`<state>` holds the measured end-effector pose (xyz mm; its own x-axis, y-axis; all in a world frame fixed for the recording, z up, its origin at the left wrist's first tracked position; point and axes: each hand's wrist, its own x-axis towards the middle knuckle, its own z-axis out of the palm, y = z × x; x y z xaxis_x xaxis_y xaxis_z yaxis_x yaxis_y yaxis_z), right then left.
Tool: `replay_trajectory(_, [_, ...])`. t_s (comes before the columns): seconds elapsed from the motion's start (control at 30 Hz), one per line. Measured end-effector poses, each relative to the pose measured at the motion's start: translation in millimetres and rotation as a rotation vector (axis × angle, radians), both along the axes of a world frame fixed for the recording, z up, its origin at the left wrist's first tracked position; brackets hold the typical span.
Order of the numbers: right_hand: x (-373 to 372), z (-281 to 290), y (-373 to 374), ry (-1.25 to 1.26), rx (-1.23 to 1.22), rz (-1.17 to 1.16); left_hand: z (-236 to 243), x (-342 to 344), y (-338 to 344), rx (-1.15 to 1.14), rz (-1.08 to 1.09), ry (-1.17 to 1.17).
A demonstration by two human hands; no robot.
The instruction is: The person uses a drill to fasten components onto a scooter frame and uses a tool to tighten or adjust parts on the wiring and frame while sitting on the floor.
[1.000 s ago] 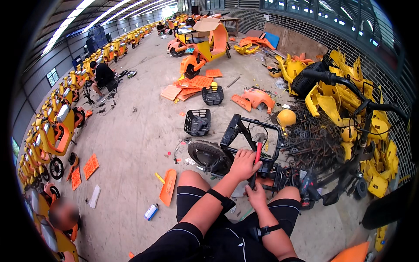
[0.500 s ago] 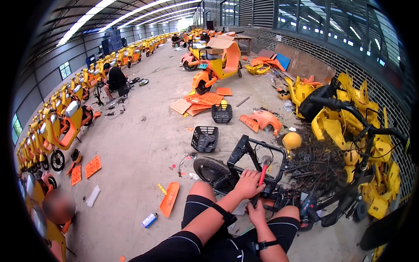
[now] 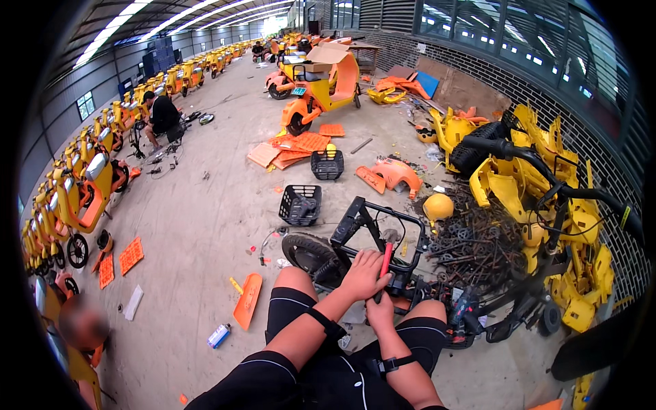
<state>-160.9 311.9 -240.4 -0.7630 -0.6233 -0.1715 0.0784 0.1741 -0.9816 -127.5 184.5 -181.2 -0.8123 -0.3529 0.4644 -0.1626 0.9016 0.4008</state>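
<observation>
I sit on the concrete floor with a stripped black bike frame [image 3: 372,225] lying in front of my knees, its tyre [image 3: 307,251] toward my left. My left hand [image 3: 363,273] grips a red-handled tool [image 3: 385,261] held against the frame. Just below it, my right hand [image 3: 380,309] rests closed low on the frame next to the tool's lower end; what it holds is hidden. A black strap circles each forearm.
A heap of rusty metal parts [image 3: 478,242] and yellow bike frames [image 3: 547,184] lie to my right. A black basket [image 3: 301,203], an orange panel [image 3: 247,299] and a spray can [image 3: 219,335] lie on my left. Rows of yellow scooters [image 3: 82,191] line the left wall, where a person [image 3: 164,116] crouches.
The view has tilted and shifted so the frame sits lower and closer. Both hands stay on the frame with the red-handled tool; the right hand slid slightly lower.
</observation>
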Motion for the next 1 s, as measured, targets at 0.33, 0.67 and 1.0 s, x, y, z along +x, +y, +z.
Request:
replay_trajectory(0.33, [-13,-5,8,0.284,0.043,-0.045,17,-10,8,-0.034,0.058,-0.06])
replay_trajectory(0.67, [-16,8,26,0.366,0.003,-0.082,-2,-20,15,0.122,0.06,0.266])
replay_trajectory(1.0, [-14,97,46,-0.3,-0.219,0.478,50,11,2,1.435,-0.125,0.183])
